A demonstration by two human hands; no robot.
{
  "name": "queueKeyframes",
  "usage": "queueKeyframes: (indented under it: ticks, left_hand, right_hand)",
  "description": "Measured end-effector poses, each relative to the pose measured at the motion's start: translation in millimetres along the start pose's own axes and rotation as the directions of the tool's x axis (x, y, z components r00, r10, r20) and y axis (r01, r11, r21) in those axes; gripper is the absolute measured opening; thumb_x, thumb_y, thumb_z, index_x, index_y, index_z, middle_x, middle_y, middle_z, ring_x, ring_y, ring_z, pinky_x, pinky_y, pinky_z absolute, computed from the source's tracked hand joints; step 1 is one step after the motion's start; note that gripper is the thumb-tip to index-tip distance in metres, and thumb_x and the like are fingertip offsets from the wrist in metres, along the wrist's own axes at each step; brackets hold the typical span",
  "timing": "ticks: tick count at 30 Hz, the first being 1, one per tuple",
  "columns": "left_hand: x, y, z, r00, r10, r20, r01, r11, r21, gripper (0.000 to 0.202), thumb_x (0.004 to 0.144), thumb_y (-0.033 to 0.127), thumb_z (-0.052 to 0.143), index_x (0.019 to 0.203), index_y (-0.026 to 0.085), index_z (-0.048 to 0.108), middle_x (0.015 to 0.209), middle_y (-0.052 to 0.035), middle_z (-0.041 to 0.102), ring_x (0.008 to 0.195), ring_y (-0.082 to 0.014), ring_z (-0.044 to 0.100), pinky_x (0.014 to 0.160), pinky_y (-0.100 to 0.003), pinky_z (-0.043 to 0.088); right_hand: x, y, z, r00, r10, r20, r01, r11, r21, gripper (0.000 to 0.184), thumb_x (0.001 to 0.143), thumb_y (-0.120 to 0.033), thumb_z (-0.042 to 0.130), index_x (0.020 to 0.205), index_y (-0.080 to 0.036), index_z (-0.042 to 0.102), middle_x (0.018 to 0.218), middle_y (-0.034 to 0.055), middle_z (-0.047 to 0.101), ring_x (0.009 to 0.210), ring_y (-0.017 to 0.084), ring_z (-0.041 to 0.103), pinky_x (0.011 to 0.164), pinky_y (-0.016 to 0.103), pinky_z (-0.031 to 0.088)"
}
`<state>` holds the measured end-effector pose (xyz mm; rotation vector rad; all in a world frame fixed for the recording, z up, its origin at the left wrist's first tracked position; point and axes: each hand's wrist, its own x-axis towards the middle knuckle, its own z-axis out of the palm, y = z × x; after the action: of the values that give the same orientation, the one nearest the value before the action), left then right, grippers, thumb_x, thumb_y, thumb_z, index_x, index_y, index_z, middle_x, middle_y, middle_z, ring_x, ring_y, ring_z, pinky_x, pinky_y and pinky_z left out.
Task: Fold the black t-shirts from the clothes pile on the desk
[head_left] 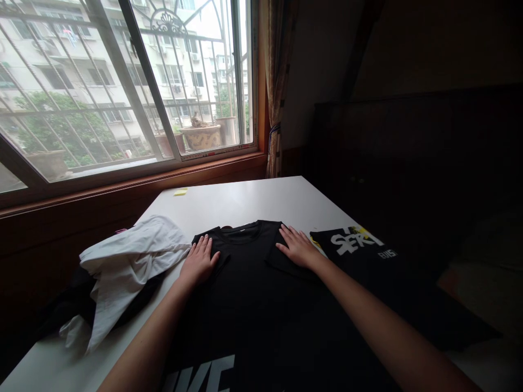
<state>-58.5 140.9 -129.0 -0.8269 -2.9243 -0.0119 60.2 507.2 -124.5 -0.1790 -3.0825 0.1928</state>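
A black T-shirt (245,283) with white lettering near its lower hem lies spread on the white table (245,201), collar pointing away from me. My left hand (199,260) rests flat on its left shoulder, fingers stretched out. My right hand (297,247) presses flat on the right shoulder, where the sleeve is folded in, fingers spread. Neither hand holds anything.
A crumpled white garment (126,261) lies to the left over something dark. Another black shirt with a white and yellow print (359,245) lies to the right. A yellow sticky note (180,191) sits near the far edge. A barred window (122,81) fills the wall behind.
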Motion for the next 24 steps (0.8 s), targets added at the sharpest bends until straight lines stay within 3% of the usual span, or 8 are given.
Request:
queueKeyframes:
  ticks: [14,24]
  left_hand:
    - [16.1,-7.9,3.0,1.0,-0.009,-0.003,0.009,1.0,-0.026,0.074,0.103,0.058,0.024,0.158,0.009,0.031,0.168,-0.0128,0.019,0.156,-0.0272,0.015,0.126,-0.046,0.015]
    - [14.5,-5.7,-0.9,1.0,-0.015,0.008,0.015,0.999,-0.034,0.08,0.101,0.065,0.024,0.159,0.01,0.029,0.168,-0.0135,0.018,0.156,-0.0274,0.014,0.126,-0.045,0.015]
  right_hand:
    - [16.7,-0.7,1.5,1.0,0.007,0.009,-0.007,1.0,0.012,0.083,0.098,-0.071,0.015,0.163,-0.021,0.02,0.17,0.0014,0.011,0.156,0.025,0.01,0.127,0.048,0.009]
    - [17.2,1.3,4.6,1.0,-0.006,-0.007,0.006,1.0,0.017,0.082,0.097,-0.071,0.016,0.163,-0.022,0.02,0.17,0.0023,0.014,0.156,0.026,0.011,0.126,0.049,0.01]
